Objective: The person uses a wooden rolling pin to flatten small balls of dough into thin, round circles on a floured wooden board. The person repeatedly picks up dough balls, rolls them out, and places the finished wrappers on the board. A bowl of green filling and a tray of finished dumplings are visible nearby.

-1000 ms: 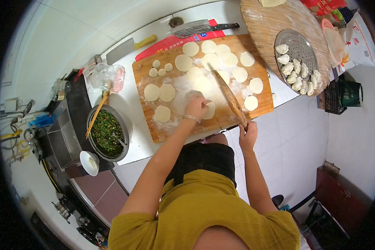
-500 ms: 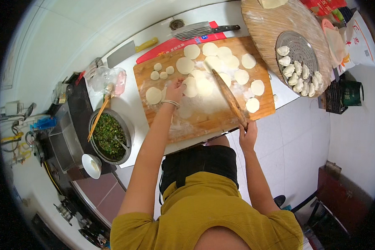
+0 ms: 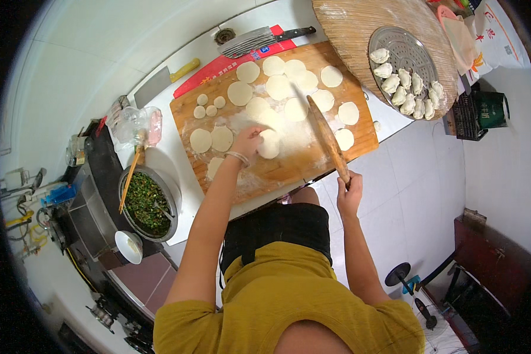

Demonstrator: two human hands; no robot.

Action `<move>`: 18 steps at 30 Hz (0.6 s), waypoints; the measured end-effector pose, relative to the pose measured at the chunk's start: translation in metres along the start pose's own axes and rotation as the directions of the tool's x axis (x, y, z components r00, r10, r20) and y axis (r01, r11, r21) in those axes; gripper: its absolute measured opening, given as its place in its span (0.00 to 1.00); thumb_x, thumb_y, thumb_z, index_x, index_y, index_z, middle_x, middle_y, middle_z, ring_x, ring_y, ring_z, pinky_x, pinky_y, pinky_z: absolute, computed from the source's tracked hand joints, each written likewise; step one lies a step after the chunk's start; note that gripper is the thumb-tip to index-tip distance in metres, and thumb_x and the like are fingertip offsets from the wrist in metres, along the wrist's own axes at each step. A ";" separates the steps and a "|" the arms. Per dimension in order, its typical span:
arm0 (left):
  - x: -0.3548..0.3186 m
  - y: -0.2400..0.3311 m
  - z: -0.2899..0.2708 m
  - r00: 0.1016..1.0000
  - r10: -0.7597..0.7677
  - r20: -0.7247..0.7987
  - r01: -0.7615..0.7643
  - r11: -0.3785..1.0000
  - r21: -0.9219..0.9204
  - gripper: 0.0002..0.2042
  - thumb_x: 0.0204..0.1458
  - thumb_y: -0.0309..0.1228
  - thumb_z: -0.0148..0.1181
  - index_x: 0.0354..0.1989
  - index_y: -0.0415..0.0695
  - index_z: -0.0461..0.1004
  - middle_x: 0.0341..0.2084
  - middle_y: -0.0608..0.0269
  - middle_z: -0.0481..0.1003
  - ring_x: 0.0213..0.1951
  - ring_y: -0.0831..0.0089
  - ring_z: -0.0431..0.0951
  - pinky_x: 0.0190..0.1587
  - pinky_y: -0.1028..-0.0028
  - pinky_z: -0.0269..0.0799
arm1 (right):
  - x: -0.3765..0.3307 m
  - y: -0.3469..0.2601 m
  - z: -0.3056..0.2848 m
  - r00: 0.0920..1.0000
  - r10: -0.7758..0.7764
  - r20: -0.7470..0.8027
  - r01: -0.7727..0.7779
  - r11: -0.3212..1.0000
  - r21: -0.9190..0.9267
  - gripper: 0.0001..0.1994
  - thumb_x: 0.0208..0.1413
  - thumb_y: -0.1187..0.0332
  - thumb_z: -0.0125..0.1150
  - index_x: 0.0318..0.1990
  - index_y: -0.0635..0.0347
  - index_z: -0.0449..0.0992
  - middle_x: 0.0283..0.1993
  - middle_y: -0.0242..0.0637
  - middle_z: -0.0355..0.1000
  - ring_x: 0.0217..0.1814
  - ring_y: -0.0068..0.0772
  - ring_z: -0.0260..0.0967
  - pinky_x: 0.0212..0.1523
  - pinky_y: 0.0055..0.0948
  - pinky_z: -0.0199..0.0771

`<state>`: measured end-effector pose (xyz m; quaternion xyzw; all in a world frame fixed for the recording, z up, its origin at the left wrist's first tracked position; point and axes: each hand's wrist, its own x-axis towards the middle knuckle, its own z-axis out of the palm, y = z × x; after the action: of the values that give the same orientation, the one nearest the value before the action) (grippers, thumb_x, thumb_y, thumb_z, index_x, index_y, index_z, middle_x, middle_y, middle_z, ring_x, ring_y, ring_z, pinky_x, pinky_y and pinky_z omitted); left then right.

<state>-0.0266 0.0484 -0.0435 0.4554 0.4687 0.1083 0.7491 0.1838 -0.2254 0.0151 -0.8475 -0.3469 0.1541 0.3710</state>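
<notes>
A floured wooden board (image 3: 289,168) lies on the white counter, covered with several flat round dough wrappers (image 3: 240,93) and small dough lumps (image 3: 210,110). My left hand (image 3: 248,140) rests on the board with its fingers on a dough round (image 3: 269,144) near the middle. My right hand (image 3: 349,196) grips the near end of a long wooden rolling pin (image 3: 326,137), which lies slanted across the board's right side.
A metal bowl of chopped green filling (image 3: 144,203) with chopsticks (image 3: 130,177) stands left of the board. Two cleavers (image 3: 256,40) lie behind it. A round steamer rack with folded dumplings (image 3: 404,79) sits on a wooden round at the right. A small white bowl (image 3: 128,246) is at the lower left.
My left hand moved up to the board's left side, then came back to the middle, now on a dough round. The right hand kept its grip on the rolling pin.
</notes>
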 end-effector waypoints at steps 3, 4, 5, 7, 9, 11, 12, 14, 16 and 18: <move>-0.027 0.000 -0.013 0.999 -0.006 -0.037 0.013 0.980 0.200 0.15 0.50 0.21 0.51 0.47 0.39 0.74 0.39 0.62 0.77 0.39 0.72 0.78 0.43 0.71 0.76 | -0.002 0.002 -0.001 0.999 0.031 -0.028 -0.030 0.999 0.040 0.11 0.53 0.73 0.62 0.42 0.66 0.71 0.38 0.45 0.67 0.38 0.45 0.67 0.38 0.39 0.68; -0.030 0.002 -0.017 0.997 -0.020 -0.077 0.030 0.989 0.142 0.15 0.50 0.21 0.51 0.47 0.39 0.74 0.38 0.63 0.77 0.39 0.72 0.77 0.42 0.71 0.75 | -0.002 0.002 -0.001 1.000 0.027 -0.012 -0.026 0.999 0.029 0.11 0.53 0.73 0.62 0.42 0.66 0.71 0.38 0.45 0.67 0.38 0.45 0.67 0.38 0.38 0.68; -0.032 0.003 -0.022 0.993 -0.035 -0.115 0.045 0.996 0.083 0.15 0.50 0.21 0.52 0.47 0.39 0.74 0.38 0.63 0.77 0.39 0.73 0.77 0.42 0.72 0.75 | -0.001 0.001 0.000 1.000 0.023 0.004 -0.023 1.000 0.018 0.11 0.53 0.73 0.62 0.42 0.66 0.71 0.38 0.45 0.67 0.38 0.45 0.67 0.37 0.38 0.68; -0.035 0.014 -0.024 0.984 -0.021 -0.175 0.037 0.995 0.093 0.14 0.51 0.21 0.52 0.46 0.38 0.74 0.38 0.62 0.78 0.39 0.73 0.77 0.43 0.72 0.75 | 0.002 -0.001 0.002 1.000 0.007 0.027 -0.007 1.000 0.004 0.11 0.53 0.73 0.62 0.42 0.66 0.71 0.38 0.45 0.68 0.37 0.44 0.67 0.37 0.38 0.68; -0.029 0.035 -0.026 0.977 0.047 -0.208 0.004 0.971 0.240 0.13 0.52 0.21 0.51 0.46 0.37 0.74 0.37 0.60 0.78 0.40 0.73 0.78 0.45 0.72 0.74 | 0.004 -0.005 0.006 0.999 -0.012 0.033 0.012 1.000 0.001 0.11 0.53 0.73 0.62 0.42 0.66 0.71 0.38 0.45 0.68 0.37 0.45 0.67 0.38 0.38 0.68; -0.007 0.023 -0.044 0.946 0.231 -0.229 -0.128 0.912 0.389 0.12 0.53 0.22 0.51 0.45 0.38 0.74 0.36 0.57 0.79 0.39 0.69 0.79 0.45 0.71 0.74 | 0.006 -0.008 0.011 0.997 -0.042 0.063 0.042 0.999 0.000 0.11 0.53 0.73 0.63 0.42 0.65 0.71 0.38 0.45 0.68 0.37 0.45 0.67 0.38 0.39 0.67; 0.000 0.018 -0.051 0.920 0.321 -0.223 -0.191 0.867 0.461 0.11 0.53 0.23 0.52 0.44 0.38 0.74 0.36 0.56 0.79 0.39 0.67 0.79 0.45 0.70 0.74 | 0.008 -0.008 0.012 0.996 -0.056 0.073 0.056 0.998 -0.003 0.11 0.53 0.72 0.63 0.42 0.65 0.71 0.38 0.45 0.68 0.38 0.45 0.67 0.39 0.39 0.67; -0.008 0.048 -0.050 0.866 0.409 -0.289 -0.139 0.751 0.645 0.12 0.51 0.22 0.55 0.45 0.37 0.73 0.37 0.53 0.78 0.39 0.62 0.79 0.44 0.68 0.75 | 0.008 -0.012 0.011 0.996 -0.062 0.068 0.062 0.998 0.006 0.11 0.53 0.72 0.63 0.43 0.65 0.71 0.39 0.45 0.68 0.38 0.46 0.66 0.39 0.40 0.67; -0.013 0.060 -0.055 0.778 0.527 -0.341 -0.089 0.631 0.771 0.13 0.50 0.22 0.57 0.46 0.38 0.73 0.39 0.50 0.77 0.41 0.57 0.78 0.44 0.65 0.74 | 0.009 -0.015 0.011 0.994 -0.094 0.063 0.094 0.996 0.003 0.11 0.54 0.73 0.62 0.43 0.66 0.71 0.39 0.44 0.67 0.38 0.42 0.67 0.38 0.36 0.69; -0.011 0.056 -0.064 0.658 0.658 -0.366 -0.053 0.526 0.849 0.13 0.50 0.22 0.58 0.45 0.39 0.73 0.41 0.46 0.76 0.43 0.52 0.76 0.46 0.62 0.73 | 0.008 -0.015 0.010 0.988 -0.144 0.055 0.145 0.989 -0.024 0.10 0.57 0.74 0.60 0.44 0.68 0.70 0.39 0.42 0.66 0.38 0.33 0.68 0.35 0.27 0.73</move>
<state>-0.0693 0.1108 -0.0022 0.7556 0.5825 0.2088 0.2149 0.1769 -0.2075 0.0196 -0.8208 -0.4191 0.1444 0.3602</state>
